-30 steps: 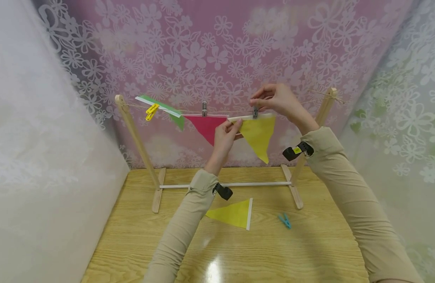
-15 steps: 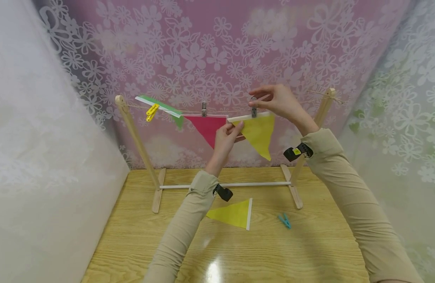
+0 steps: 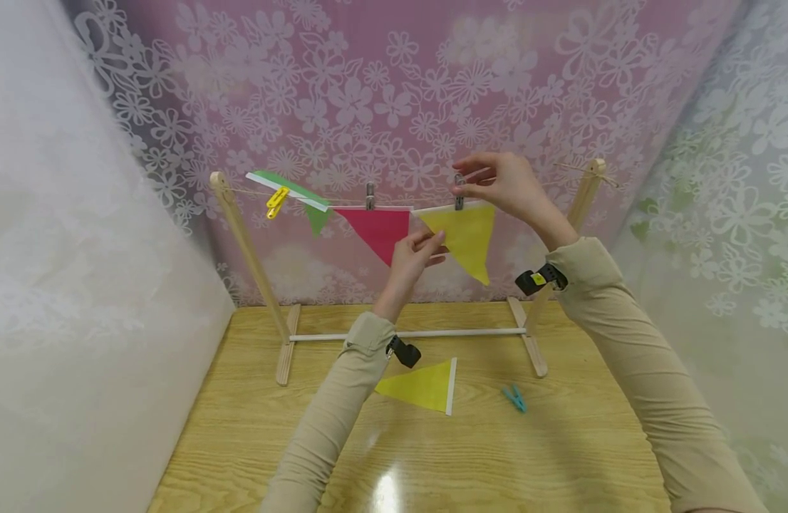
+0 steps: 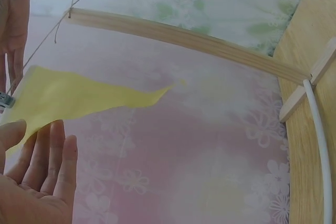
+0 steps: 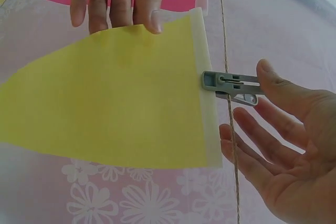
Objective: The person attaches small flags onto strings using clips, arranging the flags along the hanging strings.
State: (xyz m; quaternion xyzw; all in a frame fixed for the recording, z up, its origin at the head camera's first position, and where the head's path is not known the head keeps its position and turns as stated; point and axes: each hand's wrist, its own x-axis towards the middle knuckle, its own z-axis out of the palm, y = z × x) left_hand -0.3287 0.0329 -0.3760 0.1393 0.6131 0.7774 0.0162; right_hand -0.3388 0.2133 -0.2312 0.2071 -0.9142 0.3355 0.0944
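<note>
A yellow triangular pennant (image 3: pixel 466 235) with a white top strip hangs on the twine line, a grey clothespin (image 5: pixel 231 85) clipped over strip and twine. My right hand (image 3: pixel 506 187) holds the clothespin's handle ends, thumb on one arm, fingers by the other. My left hand (image 3: pixel 415 263) pinches the pennant's left side edge lightly, thumb in front and fingers behind, below the strip. To the left hangs a red pennant (image 3: pixel 376 229) under another grey clothespin (image 3: pixel 370 196). Further left, a green pennant (image 3: pixel 317 214) is folded over at its yellow clothespin (image 3: pixel 277 202).
The line runs between two wooden posts (image 3: pixel 249 256), joined low down by a white rod (image 3: pixel 464 333). On the wooden table (image 3: pixel 484 463) lie a second yellow pennant (image 3: pixel 426 386) and a blue clothespin (image 3: pixel 514 399). A pink flowered backdrop (image 3: pixel 343 71) stands behind.
My left hand has slid from the pennant's top left corner down its side edge. The pennant's tip has swung slightly up and right. My right hand stays at the clothespin.
</note>
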